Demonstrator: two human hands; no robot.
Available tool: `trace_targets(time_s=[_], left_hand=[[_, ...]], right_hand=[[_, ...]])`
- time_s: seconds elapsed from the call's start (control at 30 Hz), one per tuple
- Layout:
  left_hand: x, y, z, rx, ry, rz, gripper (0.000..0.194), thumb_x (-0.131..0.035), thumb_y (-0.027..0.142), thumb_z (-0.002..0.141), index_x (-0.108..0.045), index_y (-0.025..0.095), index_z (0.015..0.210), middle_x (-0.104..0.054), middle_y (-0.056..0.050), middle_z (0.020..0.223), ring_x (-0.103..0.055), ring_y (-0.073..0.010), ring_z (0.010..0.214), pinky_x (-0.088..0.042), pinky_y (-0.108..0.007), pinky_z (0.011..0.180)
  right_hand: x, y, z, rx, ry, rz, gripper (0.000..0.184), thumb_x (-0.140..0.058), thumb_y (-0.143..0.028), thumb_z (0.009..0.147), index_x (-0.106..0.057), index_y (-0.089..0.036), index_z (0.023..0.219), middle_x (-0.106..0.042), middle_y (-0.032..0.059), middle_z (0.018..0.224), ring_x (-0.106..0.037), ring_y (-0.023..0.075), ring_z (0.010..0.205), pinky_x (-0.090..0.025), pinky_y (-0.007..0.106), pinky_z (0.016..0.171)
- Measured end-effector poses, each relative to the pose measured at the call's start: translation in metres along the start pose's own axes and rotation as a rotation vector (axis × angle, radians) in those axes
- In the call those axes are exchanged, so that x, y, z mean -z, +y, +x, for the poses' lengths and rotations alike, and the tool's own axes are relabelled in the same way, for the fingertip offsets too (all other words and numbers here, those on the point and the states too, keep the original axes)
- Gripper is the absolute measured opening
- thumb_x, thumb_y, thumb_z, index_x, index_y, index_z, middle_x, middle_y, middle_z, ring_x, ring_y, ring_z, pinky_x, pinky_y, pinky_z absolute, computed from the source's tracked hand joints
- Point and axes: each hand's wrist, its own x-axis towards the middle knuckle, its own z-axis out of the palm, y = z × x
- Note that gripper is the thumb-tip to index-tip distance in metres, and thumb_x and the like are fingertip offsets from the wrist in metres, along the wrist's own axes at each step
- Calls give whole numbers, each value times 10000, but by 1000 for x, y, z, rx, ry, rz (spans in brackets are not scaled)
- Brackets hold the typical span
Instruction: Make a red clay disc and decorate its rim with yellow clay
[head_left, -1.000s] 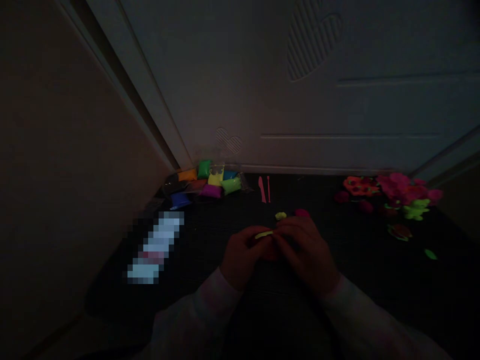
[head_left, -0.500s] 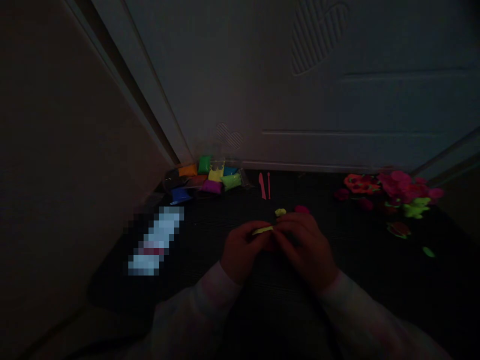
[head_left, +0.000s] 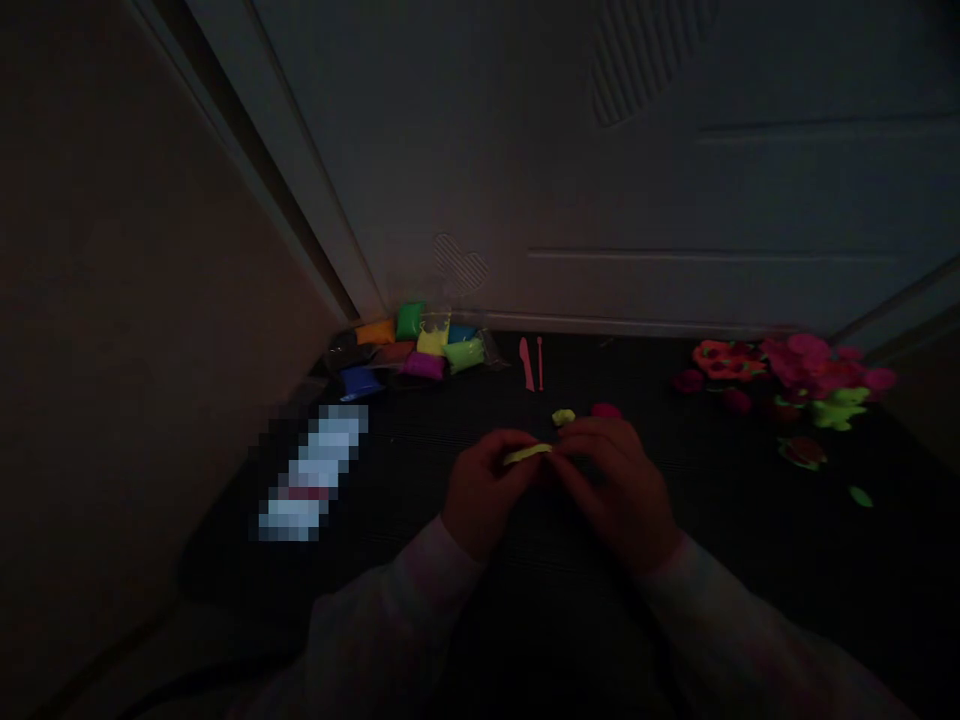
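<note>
A thin strip of yellow modelling clay (head_left: 528,454) stretches between my two hands above the dark table. My left hand (head_left: 486,490) pinches its left part between thumb and fingers. At its right end, the fingertips of my right hand (head_left: 619,490) close on the strip. Just beyond my fingers lie a small yellow clay lump (head_left: 563,417) and a pink clay lump (head_left: 606,411), the pink one partly hidden by my right hand. The dim light hides finer detail of the fingertips.
Several bagged clay packets (head_left: 425,366) lie at the back left. A pink plastic knife (head_left: 527,364) and a thin pink stick tool (head_left: 540,364) lie at the back. Shaped clay pieces (head_left: 806,365) crowd the right, with a green leaf (head_left: 861,496) nearer. A blurred pale item (head_left: 311,475) is at left.
The camera view has shifted slightly. Both hands keep hold of the yellow strip, and a little more of it shows toward the right fingertips.
</note>
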Motion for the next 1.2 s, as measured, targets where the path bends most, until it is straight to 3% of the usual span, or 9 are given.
trace_targets(time_s=[0.17, 0.67, 1.2], left_hand=[[1, 2, -1, -23, 19, -7, 134, -588, 168, 603, -567, 155, 735, -592, 5, 710, -555, -113, 655, -445, -238, 648], [0, -2, -1, 3, -4, -110, 169, -605, 186, 592, -549, 151, 748, -593, 0, 703, -561, -116, 642, -456, -257, 645], [2, -2, -1, -71, -30, 67, 157, -559, 173, 637, -581, 165, 793, -604, -17, 794, -554, -146, 772, -436, -269, 729]], right_hand=[[0, 1, -1, -2, 1, -13, 139, -555, -191, 683, -524, -177, 818, -572, 53, 813, -513, 170, 815, -399, 352, 743], [1, 2, 0, 21, 23, -28, 92, -533, -190, 699, -528, -211, 789, -567, 32, 803, -522, 167, 797, -405, 362, 738], [1, 2, 0, 45, 0, -44, 99, -505, -175, 713, -538, -214, 798, -578, 30, 803, -526, 164, 789, -400, 358, 730]])
